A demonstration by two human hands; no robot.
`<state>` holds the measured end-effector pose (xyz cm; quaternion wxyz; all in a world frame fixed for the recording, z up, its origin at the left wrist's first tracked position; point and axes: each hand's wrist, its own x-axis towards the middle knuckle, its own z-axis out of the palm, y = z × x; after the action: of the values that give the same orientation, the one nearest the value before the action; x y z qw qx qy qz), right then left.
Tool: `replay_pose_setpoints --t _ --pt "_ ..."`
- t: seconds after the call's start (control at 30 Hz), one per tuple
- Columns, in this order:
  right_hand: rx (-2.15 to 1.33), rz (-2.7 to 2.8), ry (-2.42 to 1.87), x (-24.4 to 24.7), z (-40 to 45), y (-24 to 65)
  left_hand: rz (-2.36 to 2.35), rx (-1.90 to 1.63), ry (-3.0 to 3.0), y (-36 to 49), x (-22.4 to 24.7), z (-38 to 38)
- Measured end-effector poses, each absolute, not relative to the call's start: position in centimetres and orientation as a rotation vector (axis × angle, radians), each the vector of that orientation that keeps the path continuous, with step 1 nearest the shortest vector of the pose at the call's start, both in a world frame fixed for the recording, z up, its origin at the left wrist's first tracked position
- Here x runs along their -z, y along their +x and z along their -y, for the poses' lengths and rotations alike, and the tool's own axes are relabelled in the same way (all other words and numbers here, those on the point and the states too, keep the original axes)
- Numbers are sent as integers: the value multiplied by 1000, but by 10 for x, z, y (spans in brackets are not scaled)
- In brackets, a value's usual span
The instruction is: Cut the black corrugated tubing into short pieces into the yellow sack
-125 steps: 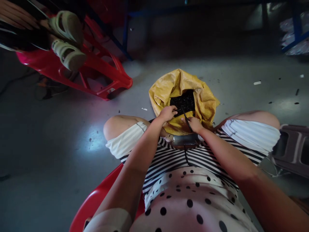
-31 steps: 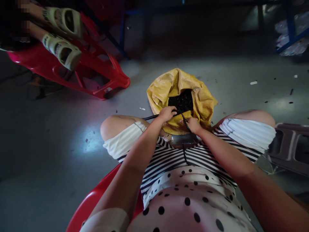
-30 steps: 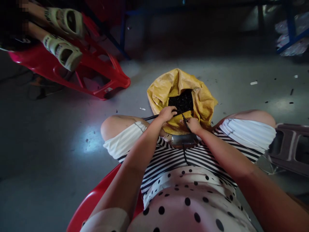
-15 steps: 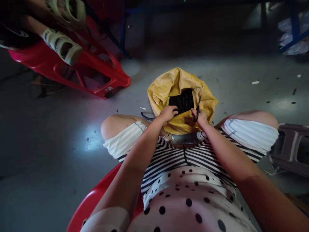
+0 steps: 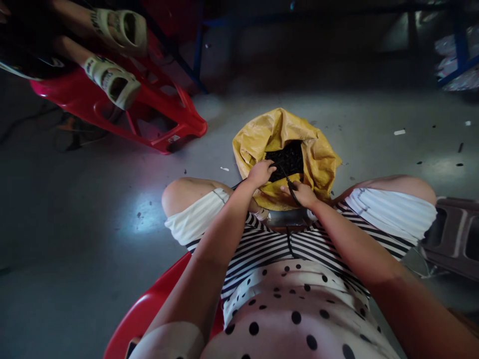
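A yellow woven sack [image 5: 254, 137] stands on the floor between my feet, its mouth rolled open. Small black pieces [image 5: 294, 157] fill the inside. Over the near left rim, my left hand [image 5: 261, 173] is closed on a thin black strip [image 5: 238, 185]; a length of it trails out to the left behind the wrist, and its short front end is hard to see against the dark pieces. My right hand [image 5: 304, 194] grips black-handled scissors [image 5: 292, 186] over the near rim. Their blades point up and left, close to the fingertips of my left hand.
Another person's feet in pale sandals [image 5: 112, 85] rest on a red plastic stool [image 5: 179, 122] at upper left. Blue metal frame legs [image 5: 198, 55] stand at the back. A grey stool [image 5: 454, 232] is at right. Small scraps [image 5: 399, 132] lie on the floor.
The scissors have swung from pointing up and away to pointing left toward my left hand. The black strip's trailing end shows less at the left. The whole view has shifted slightly.
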<state>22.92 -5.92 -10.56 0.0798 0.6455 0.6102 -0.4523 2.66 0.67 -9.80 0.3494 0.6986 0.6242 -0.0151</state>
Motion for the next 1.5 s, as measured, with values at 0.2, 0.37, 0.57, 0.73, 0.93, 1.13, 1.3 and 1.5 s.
replay_pose_setpoints --t 0.2,0.37,0.57,0.73,0.93,1.13,1.3,1.5 --pt "1356 -1826 1909 101 59 228 -1515 123 1864 36 96 0" --pt "1339 -1815 1891 98 58 228 -1516 169 1891 38 94 1" --pt "1329 -1794 1860 97 58 227 -1444 202 1946 38 102 2" --pt "1288 -1765 1900 96 57 226 -1457 208 1903 43 108 5" --pt "1245 -1778 1933 103 57 227 -1509 140 1791 39 111 8" --pt "1216 -1793 1946 109 60 226 -1539 107 1734 30 113 7" --pt "1191 -1809 1960 113 61 225 -1554 146 1737 31 115 11" --pt "1155 -1800 2007 121 59 226 -1625 164 1741 30 114 12"
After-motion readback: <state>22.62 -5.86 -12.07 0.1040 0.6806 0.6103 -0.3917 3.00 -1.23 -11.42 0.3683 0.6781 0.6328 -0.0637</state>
